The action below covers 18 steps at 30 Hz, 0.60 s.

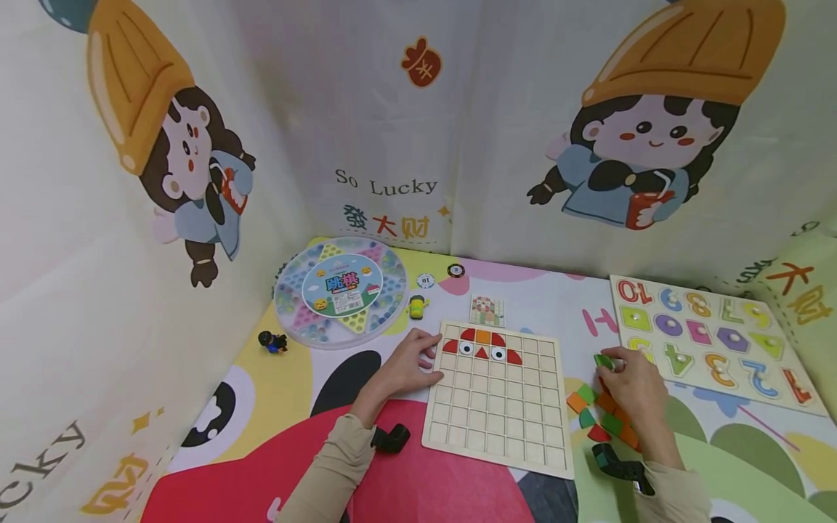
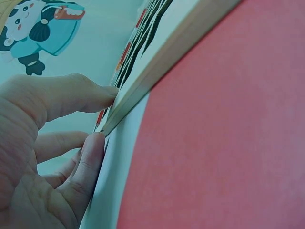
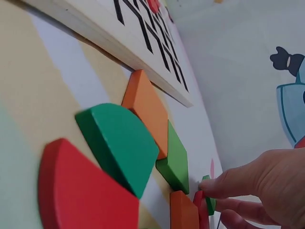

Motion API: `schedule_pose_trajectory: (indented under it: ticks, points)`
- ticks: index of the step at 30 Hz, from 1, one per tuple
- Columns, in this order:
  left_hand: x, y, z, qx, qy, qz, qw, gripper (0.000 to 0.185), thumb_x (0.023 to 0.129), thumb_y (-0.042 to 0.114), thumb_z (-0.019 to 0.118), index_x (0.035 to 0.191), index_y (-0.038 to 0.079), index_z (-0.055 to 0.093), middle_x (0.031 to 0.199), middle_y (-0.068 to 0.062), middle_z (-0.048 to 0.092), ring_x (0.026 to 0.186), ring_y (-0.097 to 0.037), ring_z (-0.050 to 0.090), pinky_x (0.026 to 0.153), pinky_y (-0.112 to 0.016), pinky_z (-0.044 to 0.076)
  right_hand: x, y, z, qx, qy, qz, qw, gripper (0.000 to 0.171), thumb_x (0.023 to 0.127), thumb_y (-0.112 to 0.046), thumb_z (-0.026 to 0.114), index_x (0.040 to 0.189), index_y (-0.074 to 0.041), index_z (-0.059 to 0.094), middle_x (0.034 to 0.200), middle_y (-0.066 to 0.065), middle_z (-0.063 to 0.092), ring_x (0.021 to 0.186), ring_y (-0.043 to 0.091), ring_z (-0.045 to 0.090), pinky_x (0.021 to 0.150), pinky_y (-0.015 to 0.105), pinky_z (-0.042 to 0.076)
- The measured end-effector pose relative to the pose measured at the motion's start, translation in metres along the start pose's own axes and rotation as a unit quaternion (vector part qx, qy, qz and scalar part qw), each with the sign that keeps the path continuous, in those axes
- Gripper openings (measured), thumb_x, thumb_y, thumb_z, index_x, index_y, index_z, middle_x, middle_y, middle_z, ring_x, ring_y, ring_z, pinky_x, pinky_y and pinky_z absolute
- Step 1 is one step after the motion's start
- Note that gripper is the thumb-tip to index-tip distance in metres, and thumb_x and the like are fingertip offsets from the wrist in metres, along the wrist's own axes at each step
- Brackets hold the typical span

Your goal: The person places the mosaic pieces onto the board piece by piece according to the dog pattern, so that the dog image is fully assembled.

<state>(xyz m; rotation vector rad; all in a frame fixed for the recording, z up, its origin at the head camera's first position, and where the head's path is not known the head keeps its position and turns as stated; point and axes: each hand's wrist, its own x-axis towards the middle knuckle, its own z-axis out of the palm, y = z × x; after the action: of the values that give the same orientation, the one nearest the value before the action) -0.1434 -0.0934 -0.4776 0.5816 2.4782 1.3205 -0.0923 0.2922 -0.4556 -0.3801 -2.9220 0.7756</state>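
A wooden grid board (image 1: 497, 396) lies on the mat, with red, orange and eye-shaped pieces (image 1: 482, 344) set in its top rows. My left hand (image 1: 410, 363) rests against the board's left edge (image 2: 143, 81), fingers straight, holding nothing. To the right of the board my right hand (image 1: 631, 378) pinches a small green piece (image 1: 603, 360) between thumb and fingertips, just above a loose pile of pieces (image 1: 598, 414). The right wrist view shows that green piece (image 3: 208, 198) in the fingertips, next to a green quarter-round (image 3: 116, 145), a red piece (image 3: 81, 191) and an orange square (image 3: 145, 109).
A round checkers game box (image 1: 340, 289) sits at the back left. A number puzzle board (image 1: 713, 338) lies at the right. A small picture card (image 1: 487, 311), a yellow toy (image 1: 416, 306), a dark toy figure (image 1: 272, 341) and two round tokens (image 1: 426, 280) are scattered behind the grid board. Printed cloth walls surround the mat.
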Motion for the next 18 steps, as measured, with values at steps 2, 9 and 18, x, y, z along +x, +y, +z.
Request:
schedule_pose_trajectory:
  ticks: [2, 9, 18]
  points:
    - [0.0, 0.0, -0.0001, 0.001, 0.0, -0.001, 1.0, 0.07, 0.083, 0.014, 0.078, 0.145, 0.001, 0.047, 0.117, -0.008, 0.048, 0.094, -0.015, 0.06, 0.081, -0.022, 0.053, 0.0003, 0.0, 0.0006, 0.002, 0.001, -0.003, 1.0, 0.037, 0.085, -0.012, 0.072, 0.115, 0.008, 0.065, 0.099, 0.03, 0.062, 0.078, 0.036, 0.056, 0.054, 0.032, 0.041]
    - [-0.0002, -0.0001, 0.0, 0.004, -0.001, -0.001, 1.0, 0.07, 0.083, 0.013, 0.078, 0.145, 0.001, 0.047, 0.116, -0.008, 0.048, 0.093, -0.014, 0.06, 0.081, -0.023, 0.053, -0.0011, -0.0016, 0.0009, 0.002, -0.008, -0.011, 1.0, 0.039, 0.085, -0.015, 0.074, 0.115, 0.008, 0.065, 0.101, 0.029, 0.063, 0.078, 0.035, 0.058, 0.054, 0.03, 0.042]
    - [-0.0005, 0.0007, -0.0009, -0.001, -0.003, 0.002, 1.0, 0.071, 0.082, 0.013, 0.078, 0.144, -0.001, 0.047, 0.116, -0.01, 0.048, 0.093, -0.017, 0.061, 0.082, -0.026, 0.055, -0.0022, -0.0049, -0.0007, 0.007, -0.007, -0.03, 1.0, 0.038, 0.082, -0.014, 0.077, 0.11, 0.009, 0.068, 0.097, 0.026, 0.061, 0.076, 0.033, 0.057, 0.051, 0.03, 0.042]
